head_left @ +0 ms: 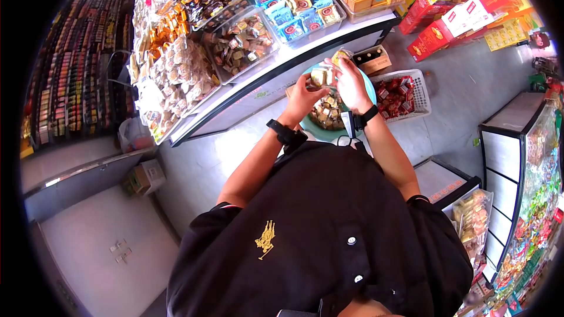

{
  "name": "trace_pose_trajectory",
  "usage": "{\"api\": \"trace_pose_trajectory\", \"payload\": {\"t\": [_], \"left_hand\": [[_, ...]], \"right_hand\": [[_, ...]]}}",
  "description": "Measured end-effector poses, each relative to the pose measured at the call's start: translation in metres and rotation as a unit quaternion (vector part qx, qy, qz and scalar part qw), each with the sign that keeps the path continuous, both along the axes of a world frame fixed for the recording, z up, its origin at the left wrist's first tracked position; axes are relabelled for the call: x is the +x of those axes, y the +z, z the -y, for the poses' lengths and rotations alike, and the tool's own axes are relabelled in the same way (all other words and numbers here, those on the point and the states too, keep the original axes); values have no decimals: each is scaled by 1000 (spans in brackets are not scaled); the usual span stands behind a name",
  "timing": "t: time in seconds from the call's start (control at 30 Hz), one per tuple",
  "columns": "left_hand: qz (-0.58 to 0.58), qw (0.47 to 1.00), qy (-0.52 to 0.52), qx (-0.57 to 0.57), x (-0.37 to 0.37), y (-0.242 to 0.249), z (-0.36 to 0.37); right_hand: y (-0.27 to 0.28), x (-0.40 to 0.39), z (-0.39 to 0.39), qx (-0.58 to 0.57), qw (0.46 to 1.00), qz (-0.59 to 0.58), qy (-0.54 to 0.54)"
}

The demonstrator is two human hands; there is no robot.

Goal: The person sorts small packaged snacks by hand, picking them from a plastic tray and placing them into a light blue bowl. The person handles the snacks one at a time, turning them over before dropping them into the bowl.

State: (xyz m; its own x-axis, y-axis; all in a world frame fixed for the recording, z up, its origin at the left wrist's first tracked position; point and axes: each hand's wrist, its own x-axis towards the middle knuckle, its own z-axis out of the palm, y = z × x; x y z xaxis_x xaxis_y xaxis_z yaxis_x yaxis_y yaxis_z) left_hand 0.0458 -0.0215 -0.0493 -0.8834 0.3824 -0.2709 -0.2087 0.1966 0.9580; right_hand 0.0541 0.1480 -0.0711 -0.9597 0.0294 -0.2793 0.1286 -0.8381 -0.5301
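A round teal basin in front of me holds many small wrapped snacks. Above it, my left hand has its thumb and fingers closed on pale, clear-wrapped snack packets. My right hand is beside it, fingers bent around a yellowish wrapped snack packet near the fingertips. The two hands are close together, with the pale packets between them. Each wrist wears a black band. Exact contact of the right fingers is partly hidden.
A white plastic basket with red packets stands right of the basin, near a small brown carton. Ahead is a display counter with snack trays. Red gift boxes sit at the right; a white cabinet stands nearer.
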Motion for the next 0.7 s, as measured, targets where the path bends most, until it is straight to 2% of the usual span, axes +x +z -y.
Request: {"api": "trace_pose_trajectory", "payload": {"t": [0.13, 0.27, 0.37, 0.47, 0.6, 0.7], "left_hand": [[110, 988, -25, 105, 0, 4, 3], [223, 957, 43, 183, 3, -5, 3], [216, 966, 41, 139, 6, 4, 0], [206, 967, 45, 146, 11, 19, -6], [206, 970, -31, 128, 8, 29, -7], [209, 968, -45, 131, 5, 24, -7]], "right_hand": [[-8, 3, -3, 14, 999, -24, 29], [-8, 5, -4, 29, 999, -17, 28], [-3, 9, -7, 37, 998, -14, 46], [-5, 11, -13, 79, 995, -19, 60], [3, 15, -20, 122, 990, -26, 61], [2, 17, -26, 148, 988, -33, 28]]}}
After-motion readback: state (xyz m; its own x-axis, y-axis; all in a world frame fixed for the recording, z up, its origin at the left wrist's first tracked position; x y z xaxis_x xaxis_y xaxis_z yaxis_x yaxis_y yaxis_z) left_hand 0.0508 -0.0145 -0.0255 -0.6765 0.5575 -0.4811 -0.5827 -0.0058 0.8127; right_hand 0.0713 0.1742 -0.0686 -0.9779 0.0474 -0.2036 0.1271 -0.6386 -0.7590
